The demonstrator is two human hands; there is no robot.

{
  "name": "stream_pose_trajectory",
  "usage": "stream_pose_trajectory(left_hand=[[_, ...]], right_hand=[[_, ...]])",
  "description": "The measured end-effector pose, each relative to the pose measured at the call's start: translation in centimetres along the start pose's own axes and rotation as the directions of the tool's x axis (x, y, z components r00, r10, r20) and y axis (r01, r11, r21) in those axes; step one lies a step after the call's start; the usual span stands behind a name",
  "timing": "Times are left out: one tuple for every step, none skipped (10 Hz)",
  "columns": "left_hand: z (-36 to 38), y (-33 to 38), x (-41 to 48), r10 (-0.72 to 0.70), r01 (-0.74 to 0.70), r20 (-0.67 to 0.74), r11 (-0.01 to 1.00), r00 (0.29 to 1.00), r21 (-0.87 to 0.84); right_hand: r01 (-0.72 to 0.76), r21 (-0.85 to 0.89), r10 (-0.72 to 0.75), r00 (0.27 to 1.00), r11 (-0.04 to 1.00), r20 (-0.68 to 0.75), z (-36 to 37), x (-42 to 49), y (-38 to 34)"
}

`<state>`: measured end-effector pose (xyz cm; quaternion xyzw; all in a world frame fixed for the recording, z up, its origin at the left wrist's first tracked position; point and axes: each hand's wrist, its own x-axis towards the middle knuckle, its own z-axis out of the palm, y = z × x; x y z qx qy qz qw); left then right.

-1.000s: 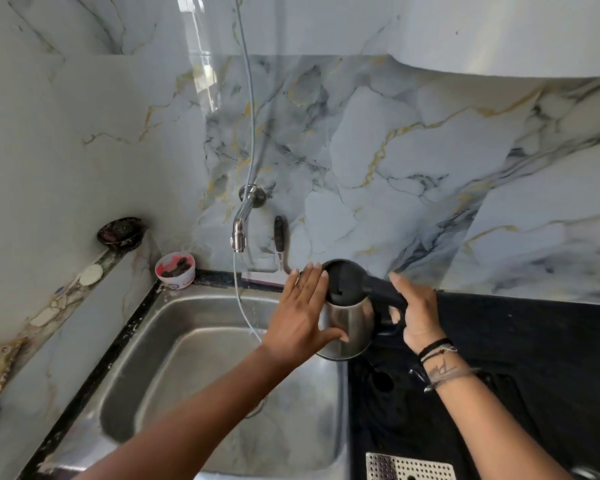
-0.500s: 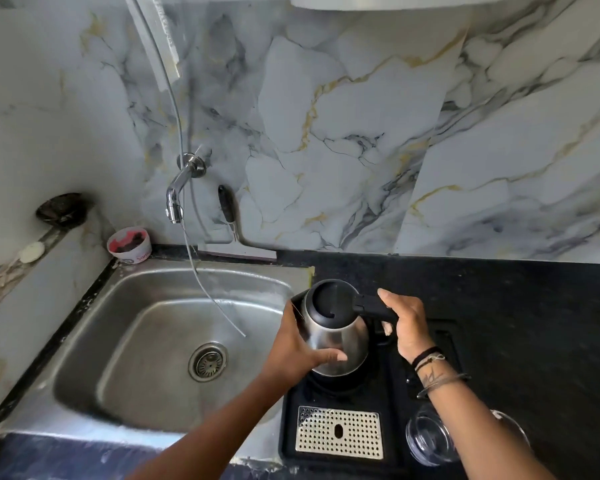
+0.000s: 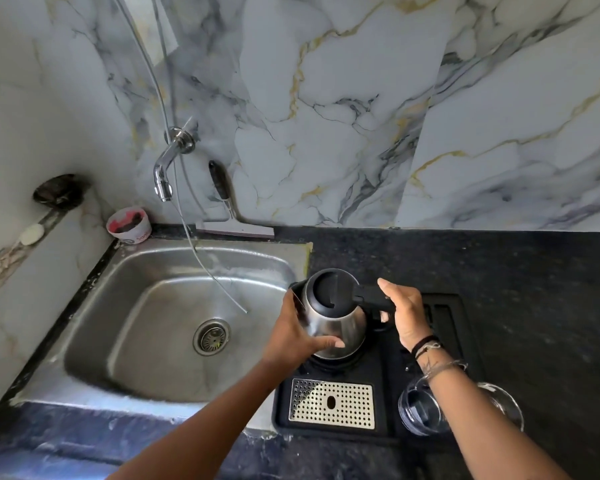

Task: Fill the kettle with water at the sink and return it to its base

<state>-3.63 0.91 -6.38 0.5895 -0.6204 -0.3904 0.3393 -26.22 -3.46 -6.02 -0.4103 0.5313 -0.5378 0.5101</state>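
A steel kettle (image 3: 336, 322) with a black lid, which is down, stands upright on the black base tray (image 3: 388, 382), just right of the sink (image 3: 174, 323). My right hand (image 3: 407, 317) grips the kettle's black handle. My left hand (image 3: 295, 336) cups the steel body from the sink side, thumb across the front. The kettle's bottom rests on or just above the round base; contact is hidden. The wall tap (image 3: 165, 171) hangs over the sink with no water running from it.
A perforated metal drip grille (image 3: 331, 403) lies at the tray's front. A clear glass vessel (image 3: 426, 408) sits under my right forearm. A squeegee (image 3: 229, 223), a small tub (image 3: 129, 225) and a thin hose (image 3: 201, 258) are at the sink's back. Dark counter stretches right.
The kettle came from over the sink's right edge to the base tray, both hands still on it. Over the last half second it sank a little onto the base.
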Motion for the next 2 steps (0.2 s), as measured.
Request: stream_pose_trajectory(left_hand=[[-1.1, 0.4, -0.2, 0.032, -0.034, 0.051, 0.999, 0.998, 0.033], [-5.0, 0.4, -0.2, 0.087, -0.095, 0.085, 0.991, 0.993, 0.094]], right_hand=[[0.083, -0.212, -0.08, 0.997, 0.974, 0.021, -0.1, -0.1, -1.0], [0.262, -0.493, -0.289, 0.957, 0.83, 0.023, 1.2, -0.1, -4.6]])
